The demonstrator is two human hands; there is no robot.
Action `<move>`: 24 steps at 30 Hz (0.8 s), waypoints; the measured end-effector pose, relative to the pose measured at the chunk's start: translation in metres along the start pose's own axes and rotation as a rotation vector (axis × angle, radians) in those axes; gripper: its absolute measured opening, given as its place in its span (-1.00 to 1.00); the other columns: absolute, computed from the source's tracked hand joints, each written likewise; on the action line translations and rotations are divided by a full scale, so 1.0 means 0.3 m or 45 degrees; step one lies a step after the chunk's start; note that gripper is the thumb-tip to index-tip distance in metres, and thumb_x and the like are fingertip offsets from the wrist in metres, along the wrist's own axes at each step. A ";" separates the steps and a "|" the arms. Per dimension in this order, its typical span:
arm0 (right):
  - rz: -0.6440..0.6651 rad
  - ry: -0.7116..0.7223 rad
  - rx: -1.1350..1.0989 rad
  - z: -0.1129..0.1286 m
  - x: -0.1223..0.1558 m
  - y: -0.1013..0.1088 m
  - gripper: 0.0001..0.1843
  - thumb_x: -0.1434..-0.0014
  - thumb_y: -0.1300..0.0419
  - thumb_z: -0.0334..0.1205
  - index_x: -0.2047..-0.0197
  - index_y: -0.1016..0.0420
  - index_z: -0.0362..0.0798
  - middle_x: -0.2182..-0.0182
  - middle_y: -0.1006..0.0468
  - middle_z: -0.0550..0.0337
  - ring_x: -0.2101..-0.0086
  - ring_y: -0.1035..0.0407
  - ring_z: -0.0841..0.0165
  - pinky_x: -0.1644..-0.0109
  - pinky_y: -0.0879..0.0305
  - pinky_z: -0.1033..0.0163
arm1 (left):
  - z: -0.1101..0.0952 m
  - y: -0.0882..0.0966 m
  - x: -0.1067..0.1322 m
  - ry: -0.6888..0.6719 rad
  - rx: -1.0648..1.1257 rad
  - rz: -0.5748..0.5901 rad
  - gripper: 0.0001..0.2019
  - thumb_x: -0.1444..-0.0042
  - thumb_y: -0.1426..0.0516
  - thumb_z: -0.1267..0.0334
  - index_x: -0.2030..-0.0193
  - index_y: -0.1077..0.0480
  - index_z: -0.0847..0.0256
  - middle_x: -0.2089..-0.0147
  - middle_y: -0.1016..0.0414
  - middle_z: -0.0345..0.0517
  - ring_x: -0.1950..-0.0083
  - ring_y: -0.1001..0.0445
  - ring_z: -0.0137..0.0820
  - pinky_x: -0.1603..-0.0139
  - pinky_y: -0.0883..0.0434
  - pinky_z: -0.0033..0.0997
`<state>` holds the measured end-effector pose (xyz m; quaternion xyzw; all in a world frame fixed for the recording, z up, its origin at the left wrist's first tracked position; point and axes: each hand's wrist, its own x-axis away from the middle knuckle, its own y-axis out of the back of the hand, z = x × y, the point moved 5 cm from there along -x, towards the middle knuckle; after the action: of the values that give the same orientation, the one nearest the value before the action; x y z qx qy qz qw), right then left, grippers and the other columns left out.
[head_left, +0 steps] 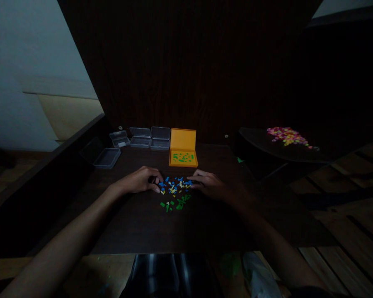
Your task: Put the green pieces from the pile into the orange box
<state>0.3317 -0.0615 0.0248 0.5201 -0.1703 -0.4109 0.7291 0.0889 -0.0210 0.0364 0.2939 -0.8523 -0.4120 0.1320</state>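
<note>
A loose pile of small blue, white and yellow building bricks (173, 188) lies on the dark table. At its left edge rests my left hand (143, 180), its curled index finger and thumb apart with a gap between them. My right hand (209, 184) is at the pile's right edge, fingers stretched toward the bricks and fingertips at the blue ones. Nearer to me is a separate group of green bricks (182, 202), with a few whitish pieces beside it. Behind the pile stands an open orange box (183, 138) with green bricks spread over its bottom.
Several clear plastic boxes (141, 142) stand open left of the orange box; a larger clear box (107, 158) lies nearer. Pink and yellow pieces (287, 136) are heaped on a dark ledge (257, 140) at the right. A tall dark panel (189, 62) rises behind the table.
</note>
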 end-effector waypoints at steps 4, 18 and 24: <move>-0.066 0.030 -0.043 0.021 -0.004 -0.014 -0.68 -0.37 -0.09 -0.17 -0.11 -0.51 -0.01 0.17 -0.52 0.07 0.19 -0.44 0.30 0.10 -0.38 0.21 | -0.015 -0.018 -0.010 -0.031 0.009 -0.057 -0.66 -0.06 -0.30 -0.03 0.24 -0.50 0.23 0.35 -0.47 -0.18 0.35 -0.42 -0.42 0.33 -0.27 -0.49; 0.006 -0.197 0.068 0.005 0.002 0.007 -0.61 -0.28 -0.13 -0.16 -0.15 -0.45 -0.04 0.06 -0.46 0.03 0.11 -0.41 0.23 0.00 -0.36 0.09 | -0.032 -0.022 0.002 0.051 -0.188 -0.127 -0.22 0.16 -0.31 -0.28 -0.12 -0.33 0.16 -0.03 -0.46 -0.03 -0.01 -0.47 -0.17 -0.02 -0.38 -0.26; 0.038 -0.187 0.067 0.023 0.004 0.008 -0.57 -0.28 -0.15 -0.08 -0.16 -0.45 -0.04 0.05 -0.45 0.04 0.11 -0.42 0.24 0.00 -0.35 0.10 | -0.046 -0.053 -0.008 0.066 -0.291 -0.137 -0.18 0.18 -0.31 -0.31 -0.13 -0.31 0.17 -0.06 -0.45 0.02 -0.09 -0.46 -0.08 -0.09 -0.37 -0.18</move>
<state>0.3287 -0.0665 0.0295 0.5049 -0.2418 -0.4325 0.7068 0.1035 -0.0357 0.0328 0.3328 -0.7792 -0.5050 0.1643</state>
